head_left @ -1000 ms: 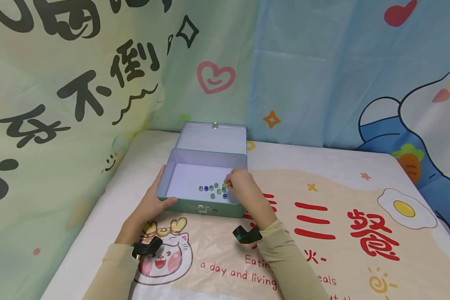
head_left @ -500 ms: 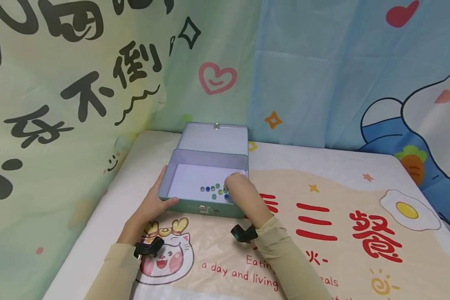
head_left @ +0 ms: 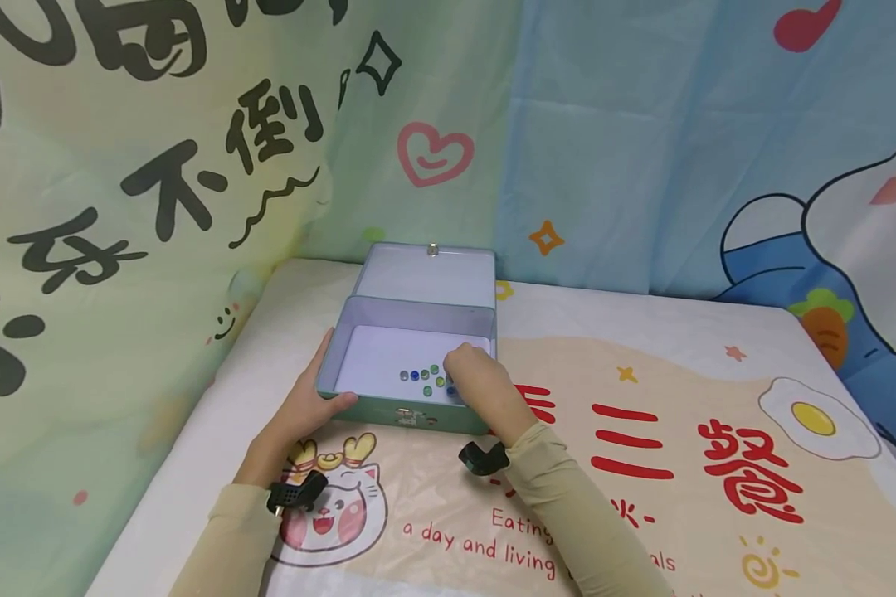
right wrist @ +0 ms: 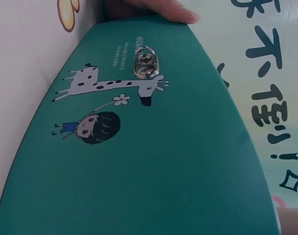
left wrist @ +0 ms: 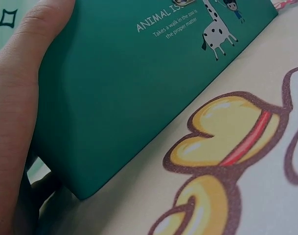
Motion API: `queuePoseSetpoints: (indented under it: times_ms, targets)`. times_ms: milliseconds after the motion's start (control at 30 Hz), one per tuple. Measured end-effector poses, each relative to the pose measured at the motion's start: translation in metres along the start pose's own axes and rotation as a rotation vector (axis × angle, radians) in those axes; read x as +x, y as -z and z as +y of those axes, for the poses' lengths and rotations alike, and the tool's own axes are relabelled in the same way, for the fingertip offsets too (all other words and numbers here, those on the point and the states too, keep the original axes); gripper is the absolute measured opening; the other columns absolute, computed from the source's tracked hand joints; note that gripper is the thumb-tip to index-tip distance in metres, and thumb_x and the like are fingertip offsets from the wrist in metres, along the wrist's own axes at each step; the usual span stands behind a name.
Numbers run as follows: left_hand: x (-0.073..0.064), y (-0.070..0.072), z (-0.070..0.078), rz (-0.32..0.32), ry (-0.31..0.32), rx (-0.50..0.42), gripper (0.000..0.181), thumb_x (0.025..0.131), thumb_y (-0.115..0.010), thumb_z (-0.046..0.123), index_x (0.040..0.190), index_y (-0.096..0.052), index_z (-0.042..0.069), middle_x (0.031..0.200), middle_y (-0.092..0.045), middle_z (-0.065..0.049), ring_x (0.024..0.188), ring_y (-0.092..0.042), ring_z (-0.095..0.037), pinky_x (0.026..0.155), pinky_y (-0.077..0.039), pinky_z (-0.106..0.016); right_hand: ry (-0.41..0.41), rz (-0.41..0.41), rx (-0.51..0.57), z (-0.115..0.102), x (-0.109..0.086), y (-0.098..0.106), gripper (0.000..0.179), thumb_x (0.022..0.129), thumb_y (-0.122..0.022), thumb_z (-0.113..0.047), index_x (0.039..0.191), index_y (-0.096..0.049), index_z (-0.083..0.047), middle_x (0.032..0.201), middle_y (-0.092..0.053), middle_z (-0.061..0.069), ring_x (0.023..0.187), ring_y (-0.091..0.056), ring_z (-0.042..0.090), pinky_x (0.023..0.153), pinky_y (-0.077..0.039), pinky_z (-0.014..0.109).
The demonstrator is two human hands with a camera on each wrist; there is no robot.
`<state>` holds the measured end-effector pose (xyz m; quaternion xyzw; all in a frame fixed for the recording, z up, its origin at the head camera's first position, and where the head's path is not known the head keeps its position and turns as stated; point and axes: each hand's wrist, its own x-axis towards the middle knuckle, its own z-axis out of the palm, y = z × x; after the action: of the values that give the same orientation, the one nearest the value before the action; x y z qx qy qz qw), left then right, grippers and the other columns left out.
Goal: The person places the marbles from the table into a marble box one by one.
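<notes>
A green tin box [head_left: 388,410] stands with its hinged lid [head_left: 427,278] raised at the back. My left hand [head_left: 306,398] grips its front left corner, thumb over the front rim and fingers along the left side. In the left wrist view, this hand [left wrist: 16,98] lies against the green wall [left wrist: 104,98]. Inside the box, several small glass marbles [head_left: 428,390], green, blue and clear, lie on the pale floor. My right hand [head_left: 481,381] reaches over the front right part of the box, beside the marbles. Its fingertips are hidden, so whatever they touch cannot be seen.
A metal clasp [head_left: 406,416] sits on the box's front wall. Under the box lies a printed table cloth [head_left: 627,514]. Printed curtains [head_left: 597,149] hang behind and to the left of the table. Both wrists carry black cameras [head_left: 484,458].
My right hand has turned and shifted slightly, so the yellow-green piece seen at its fingertips is now hidden, along with some marbles. The left hand keeps its hold on the box.
</notes>
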<state>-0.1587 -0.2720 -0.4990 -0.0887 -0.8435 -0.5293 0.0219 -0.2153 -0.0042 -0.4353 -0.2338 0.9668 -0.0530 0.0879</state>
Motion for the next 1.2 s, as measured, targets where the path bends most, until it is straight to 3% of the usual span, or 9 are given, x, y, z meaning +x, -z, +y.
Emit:
queuePoseSetpoints:
  times_ms: [267, 667, 767, 933, 1067, 1200]
  targets:
    - [0.002, -0.001, 0.002, 0.004, 0.011, 0.035, 0.113, 0.071, -0.074, 0.056, 0.151, 0.004, 0.039, 0.161, -0.010, -0.009, 0.143, -0.022, -0.040, 0.110, -0.024, -0.062, 0.019, 0.001, 0.006, 0.003, 0.001, -0.002, 0.017, 0.088, -0.061, -0.002, 0.074, -0.063, -0.010, 0.077, -0.061, 0.002, 0.068, -0.048, 0.015, 0.060, -0.044, 0.029]
    - [0.002, -0.003, -0.001, 0.002, -0.001, 0.027, 0.112, 0.073, -0.075, 0.052, 0.152, 0.003, 0.037, 0.160, -0.011, -0.010, 0.142, -0.022, -0.041, 0.109, -0.025, -0.062, 0.048, -0.020, 0.003, 0.004, 0.000, -0.002, 0.010, 0.087, -0.063, -0.003, 0.089, -0.071, -0.009, 0.091, -0.067, 0.004, 0.077, -0.053, 0.015, 0.075, -0.052, 0.032]
    - [0.001, -0.003, -0.002, 0.001, 0.005, 0.038, 0.113, 0.073, -0.075, 0.050, 0.152, 0.004, 0.036, 0.160, -0.011, -0.011, 0.142, -0.024, -0.042, 0.109, -0.025, -0.062, 0.100, 0.047, 0.032, 0.005, -0.003, -0.001, 0.013, 0.086, -0.064, -0.001, 0.094, -0.072, -0.009, 0.095, -0.067, 0.004, 0.085, -0.059, 0.017, 0.081, -0.052, 0.033]
    - [-0.002, -0.002, -0.001, 0.006, 0.018, 0.048, 0.113, 0.072, -0.075, 0.052, 0.152, 0.004, 0.035, 0.160, -0.011, -0.012, 0.142, -0.023, -0.041, 0.109, -0.025, -0.062, 0.191, 0.233, 0.097, 0.011, -0.011, 0.006, 0.013, 0.086, -0.069, -0.008, 0.098, -0.072, -0.010, 0.099, -0.066, 0.003, 0.093, -0.064, 0.021, 0.085, -0.053, 0.034]
    - [-0.002, -0.001, -0.001, 0.010, 0.020, 0.046, 0.114, 0.073, -0.075, 0.051, 0.153, 0.004, 0.034, 0.160, -0.010, -0.012, 0.142, -0.023, -0.041, 0.109, -0.025, -0.062, 0.181, 0.345, 0.142, 0.024, -0.022, 0.020, 0.012, 0.087, -0.068, -0.012, 0.099, -0.072, -0.011, 0.101, -0.066, 0.003, 0.092, -0.065, 0.020, 0.083, -0.054, 0.034]
    - [-0.002, 0.000, 0.000, 0.014, 0.016, 0.046, 0.114, 0.072, -0.075, 0.051, 0.153, 0.004, 0.033, 0.160, -0.011, -0.012, 0.142, -0.023, -0.041, 0.109, -0.025, -0.062, 0.121, 0.420, 0.241, 0.046, -0.037, 0.036, 0.015, 0.087, -0.068, -0.013, 0.101, -0.073, -0.009, 0.099, -0.067, 0.005, 0.091, -0.065, 0.021, 0.081, -0.056, 0.035]
